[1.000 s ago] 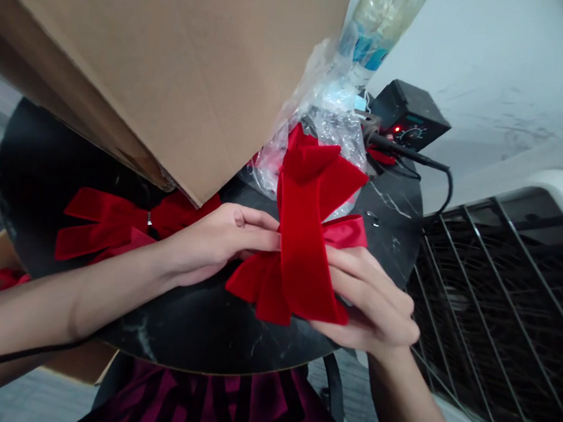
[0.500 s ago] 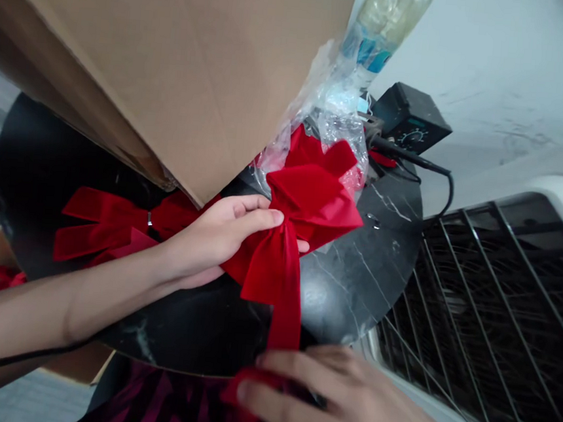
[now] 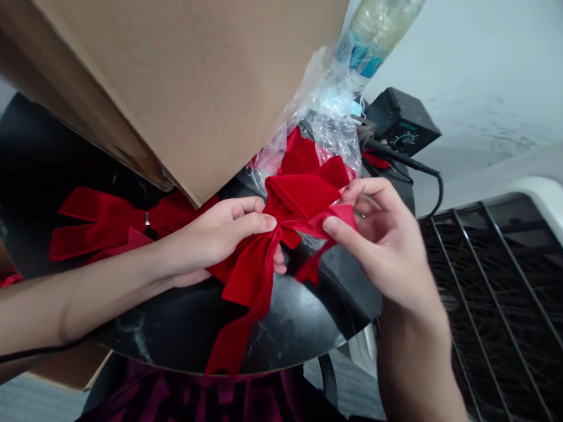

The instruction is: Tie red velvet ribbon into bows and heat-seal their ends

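A red velvet ribbon bow (image 3: 279, 237) is held over a round black marble table (image 3: 177, 333). My left hand (image 3: 215, 238) pinches the bow at its centre, thumb on top and fingers beneath. My right hand (image 3: 381, 246) grips one red loop on the bow's right side between thumb and forefinger. A long ribbon tail hangs from the centre down over the table's near edge. A second red bow (image 3: 107, 222) lies flat on the table to the left, touched by neither hand.
A large cardboard box (image 3: 166, 63) overhangs the table's back left. Crumpled clear plastic (image 3: 319, 116) and a plastic bottle (image 3: 377, 22) stand behind the bow. A black control unit (image 3: 400, 126) with a cable sits at the back right. A black wire grille (image 3: 510, 297) lies to the right.
My right hand let go of the long tail near the table's front edge, rose, and took hold of the right loop. The tail now hangs loose. My left hand kept its pinch.
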A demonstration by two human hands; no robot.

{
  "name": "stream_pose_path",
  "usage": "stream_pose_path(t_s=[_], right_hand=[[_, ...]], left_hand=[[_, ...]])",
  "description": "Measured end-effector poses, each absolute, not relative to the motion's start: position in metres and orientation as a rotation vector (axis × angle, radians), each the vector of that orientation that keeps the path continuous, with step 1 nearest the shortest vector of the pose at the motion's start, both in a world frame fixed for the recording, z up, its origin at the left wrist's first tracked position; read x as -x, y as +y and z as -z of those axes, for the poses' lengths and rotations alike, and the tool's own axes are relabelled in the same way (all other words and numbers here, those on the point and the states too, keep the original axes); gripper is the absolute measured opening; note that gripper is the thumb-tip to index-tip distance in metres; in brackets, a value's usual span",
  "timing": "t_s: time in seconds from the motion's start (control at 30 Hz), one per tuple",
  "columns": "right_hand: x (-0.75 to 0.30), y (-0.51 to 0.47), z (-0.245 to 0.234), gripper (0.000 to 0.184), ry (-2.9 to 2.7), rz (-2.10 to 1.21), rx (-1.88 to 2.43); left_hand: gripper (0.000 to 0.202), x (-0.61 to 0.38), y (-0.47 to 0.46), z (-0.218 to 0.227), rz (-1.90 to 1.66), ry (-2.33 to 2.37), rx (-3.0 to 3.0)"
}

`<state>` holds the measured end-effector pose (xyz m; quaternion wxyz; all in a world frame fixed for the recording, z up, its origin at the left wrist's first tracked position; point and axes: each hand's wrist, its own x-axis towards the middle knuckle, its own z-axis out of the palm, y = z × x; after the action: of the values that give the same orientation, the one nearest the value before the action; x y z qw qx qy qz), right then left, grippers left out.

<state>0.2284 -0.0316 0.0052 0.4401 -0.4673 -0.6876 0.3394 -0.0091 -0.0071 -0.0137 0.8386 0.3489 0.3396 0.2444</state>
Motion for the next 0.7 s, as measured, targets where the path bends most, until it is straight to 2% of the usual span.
stream_pose_path(t_s=[0.1,0.17,0.23,0.3,0.43,0.5,0.7], right_hand=[[-0.242,-0.028,-0.019,0.016,-1.877,-0.554,1.266],[-0.245,-0.031,-0.026,0.007,-2.004,-0.232,1.363],[-0.240,-0.040,-0.028,0.011,-1.991,0.131,1.469],[-0.232,-0.055,-0.025,0.020,-1.848,0.315,1.402],[-0.214,-0.079,-0.009,0.038,-2.075,0.023,1.038],[-0.209,-0.079,-0.001,0.045,-2.255,-0.024,1.030],[-0.216,-0.059,0.002,0.027,-2.307,-0.030,0.856]], left_hand=[[0.014,0.011,-0.006,0.011,-0.400,0.713,-0.773],[0.015,0.012,-0.005,0.008,-0.354,0.723,-0.784],[0.015,0.012,-0.004,0.007,-0.364,0.753,-0.777],[0.016,0.011,-0.004,0.007,-0.401,0.790,-0.759],[0.015,0.008,-0.003,0.007,-0.421,0.799,-0.713],[0.011,0.008,-0.004,0.007,-0.406,0.776,-0.707],[0.014,0.010,-0.006,0.010,-0.299,0.836,-0.722]])
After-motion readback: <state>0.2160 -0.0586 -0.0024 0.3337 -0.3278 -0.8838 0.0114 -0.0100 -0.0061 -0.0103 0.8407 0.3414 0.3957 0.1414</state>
